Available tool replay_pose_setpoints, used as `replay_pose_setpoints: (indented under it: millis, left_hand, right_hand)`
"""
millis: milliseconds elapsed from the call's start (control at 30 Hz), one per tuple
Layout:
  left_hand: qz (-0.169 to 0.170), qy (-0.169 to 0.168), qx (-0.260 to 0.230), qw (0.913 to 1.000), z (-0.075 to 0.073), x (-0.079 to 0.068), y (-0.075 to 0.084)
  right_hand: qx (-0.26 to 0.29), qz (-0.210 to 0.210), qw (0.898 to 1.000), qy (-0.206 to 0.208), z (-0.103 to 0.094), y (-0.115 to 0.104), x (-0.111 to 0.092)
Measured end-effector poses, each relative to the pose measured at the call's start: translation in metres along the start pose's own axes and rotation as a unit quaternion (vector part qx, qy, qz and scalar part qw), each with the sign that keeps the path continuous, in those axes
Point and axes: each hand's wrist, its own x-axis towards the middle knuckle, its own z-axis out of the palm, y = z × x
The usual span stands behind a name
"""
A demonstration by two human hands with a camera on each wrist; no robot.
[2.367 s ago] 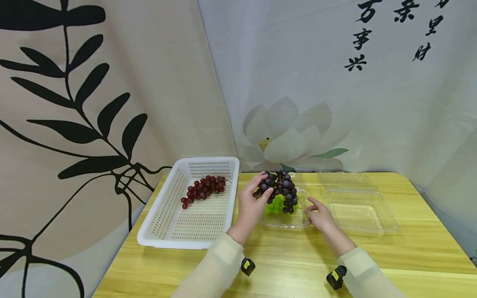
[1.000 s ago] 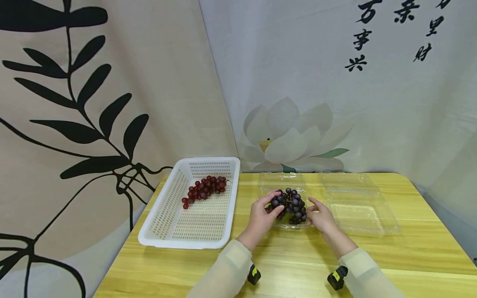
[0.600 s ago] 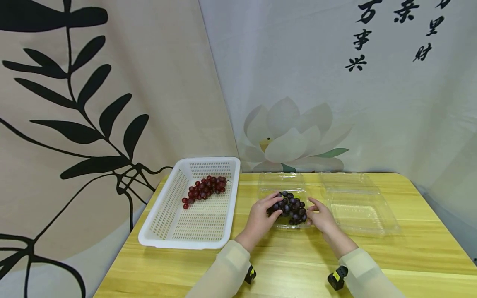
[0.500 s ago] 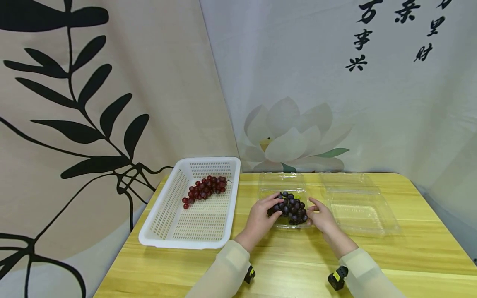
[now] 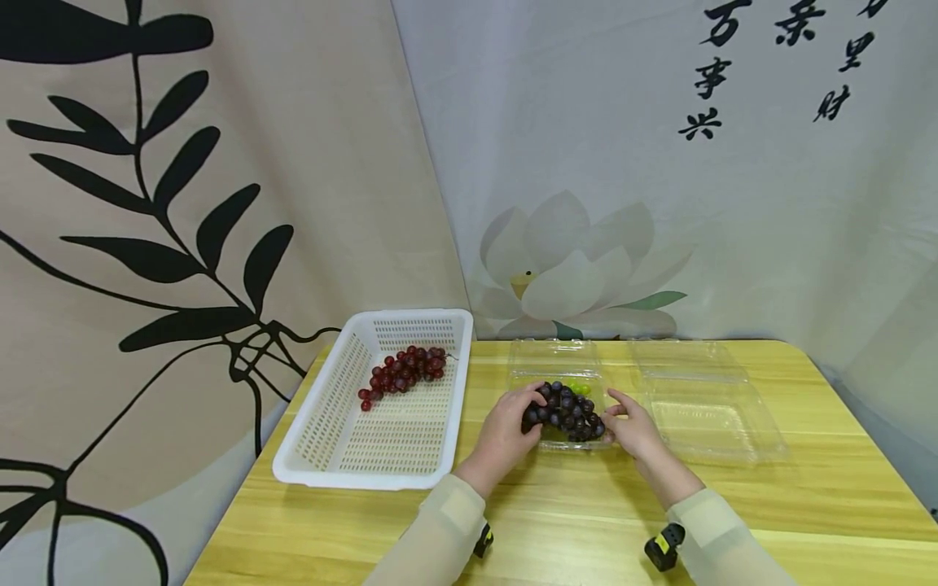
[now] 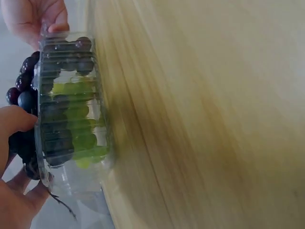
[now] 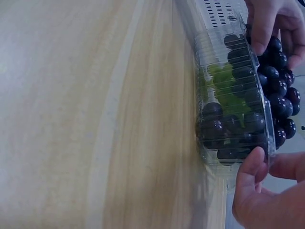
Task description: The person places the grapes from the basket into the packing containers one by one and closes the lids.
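A bunch of dark purple grapes [image 5: 567, 415] lies in the left clear plastic clamshell box [image 5: 554, 358], heaped above its rim. Under it are green grapes [image 6: 81, 119], visible through the box wall, with a few showing behind the bunch in the head view. My left hand [image 5: 506, 431] holds the left end of the dark bunch, its thumb near the rim; a stem pokes out below it in the left wrist view. On the box's opposite side, my right hand [image 5: 630, 427] pinches the rim between thumb and finger, as the right wrist view shows.
A white perforated basket [image 5: 352, 476] at the left contains a bunch of red grapes [image 5: 403, 370]. To the right stands a second clear clamshell box [image 5: 703, 419], lid raised. The wooden table [image 5: 586, 521] ends at a printed cloth backdrop [image 5: 330, 163].
My left hand has lowered the dark bunch from above the left box into it, then shifted slightly left; green grapes show again behind. My right hand has stayed at the box's side.
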Motion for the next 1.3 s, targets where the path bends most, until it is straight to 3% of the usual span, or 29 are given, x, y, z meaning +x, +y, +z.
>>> replay_pose_setpoints:
  millis: [267, 700, 867, 1100, 1300]
  left_hand:
    - [-0.034, -0.001, 0.021, 0.9992, -0.001, -0.003, 0.000]
    - [-0.038, -0.031, 0.030, 0.9983, -0.012, -0.006, 0.009]
    - [-0.020, -0.022, 0.067, 0.9973, -0.010, -0.005, 0.012]
    - [0.029, 0.006, 0.150, 0.9882, -0.004, -0.006, 0.010]
    - [0.025, 0.015, 0.159, 0.9868, -0.001, -0.008, 0.010]
  right_hand:
    - [0.004, -0.005, 1.000, -0.001, 0.000, 0.000, 0.000]
    - [0.003, -0.006, 1.000, -0.005, 0.000, 0.000, 0.000]
    - [-0.004, 0.000, 1.000, -0.010, -0.001, 0.000, 0.000]
    - [-0.005, 0.001, 1.000, -0.015, -0.002, -0.003, -0.002]
    - [-0.008, -0.001, 1.000, -0.018, -0.003, -0.003, -0.003]
